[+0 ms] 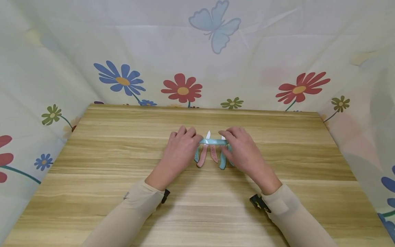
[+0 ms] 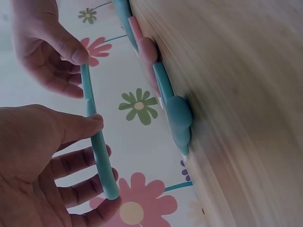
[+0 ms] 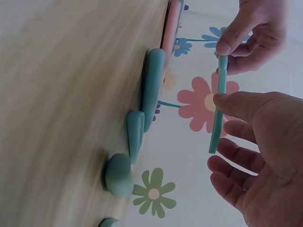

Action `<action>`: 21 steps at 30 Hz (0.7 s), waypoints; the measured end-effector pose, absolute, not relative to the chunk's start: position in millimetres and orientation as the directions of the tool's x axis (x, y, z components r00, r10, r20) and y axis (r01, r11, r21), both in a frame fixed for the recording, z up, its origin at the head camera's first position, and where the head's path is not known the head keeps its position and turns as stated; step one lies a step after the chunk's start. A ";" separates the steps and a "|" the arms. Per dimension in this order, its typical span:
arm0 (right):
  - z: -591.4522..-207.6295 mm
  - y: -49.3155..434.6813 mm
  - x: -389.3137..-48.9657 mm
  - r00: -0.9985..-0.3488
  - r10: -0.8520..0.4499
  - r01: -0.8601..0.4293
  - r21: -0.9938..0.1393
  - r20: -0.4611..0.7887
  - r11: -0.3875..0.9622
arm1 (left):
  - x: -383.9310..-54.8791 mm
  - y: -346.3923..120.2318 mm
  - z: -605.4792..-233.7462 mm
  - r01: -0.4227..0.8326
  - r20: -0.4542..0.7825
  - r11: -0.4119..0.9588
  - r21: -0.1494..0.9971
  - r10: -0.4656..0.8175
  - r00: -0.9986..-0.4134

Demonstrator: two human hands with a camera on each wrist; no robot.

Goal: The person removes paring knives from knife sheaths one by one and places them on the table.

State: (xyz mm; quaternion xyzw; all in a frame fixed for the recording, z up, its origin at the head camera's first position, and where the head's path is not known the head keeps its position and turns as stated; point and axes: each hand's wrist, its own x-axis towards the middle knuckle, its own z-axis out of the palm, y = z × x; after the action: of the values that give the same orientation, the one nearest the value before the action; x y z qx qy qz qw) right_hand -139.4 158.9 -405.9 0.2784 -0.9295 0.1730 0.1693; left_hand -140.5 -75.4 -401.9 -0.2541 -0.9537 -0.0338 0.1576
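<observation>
Both hands hold a slim teal knife (image 1: 213,141) in its matching sheath (image 3: 216,130), level above the table. My left hand (image 1: 182,145) pinches the thicker handle between thumb and fingers. At the other end, my right hand (image 1: 245,147) grips the flat sheath with thumb and fingertips. No bare blade shows between them in the wrist views. Below lie a pink knife (image 1: 202,159) with a white blade, a pink perforated sheath (image 1: 214,154) and a teal knife (image 1: 222,162). A teal sheath (image 1: 196,156) sits beside the left hand, partly hidden by it.
Under the right hand another teal piece (image 1: 230,156) shows in part. The wood-grain table (image 1: 108,164) reaches back to a pale cloth backdrop (image 1: 148,44) printed with flowers and a butterfly. Dark straps (image 1: 260,203) sit at the sleeve cuffs.
</observation>
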 end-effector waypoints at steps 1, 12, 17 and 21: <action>-405.5 158.1 -138.9 -0.787 -0.465 -0.578 -0.219 0.406 0.786 | -139.8 -75.0 -401.6 0.496 0.312 0.868 -0.018 0.476 -0.822; -399.4 147.9 -129.7 -0.806 -0.506 -0.571 -0.179 0.306 0.801 | -130.3 -66.5 -400.8 0.529 0.309 0.848 -0.027 0.511 -0.802; -400.0 146.3 -127.7 -0.793 -0.525 -0.587 -0.155 0.309 0.795 | -128.7 -63.9 -401.2 0.534 0.323 0.845 -0.019 0.511 -0.797; -400.3 146.0 -127.0 -0.789 -0.529 -0.590 -0.144 0.312 0.795 | -128.2 -62.8 -401.8 0.534 0.320 0.846 -0.015 0.510 -0.799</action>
State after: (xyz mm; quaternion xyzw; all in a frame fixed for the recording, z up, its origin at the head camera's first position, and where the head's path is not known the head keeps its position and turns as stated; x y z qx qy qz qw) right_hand -127.0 146.0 -400.3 0.2980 -0.9384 0.1178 0.1290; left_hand -128.2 -62.8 -401.8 -0.2753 -0.9476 -0.0379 0.1576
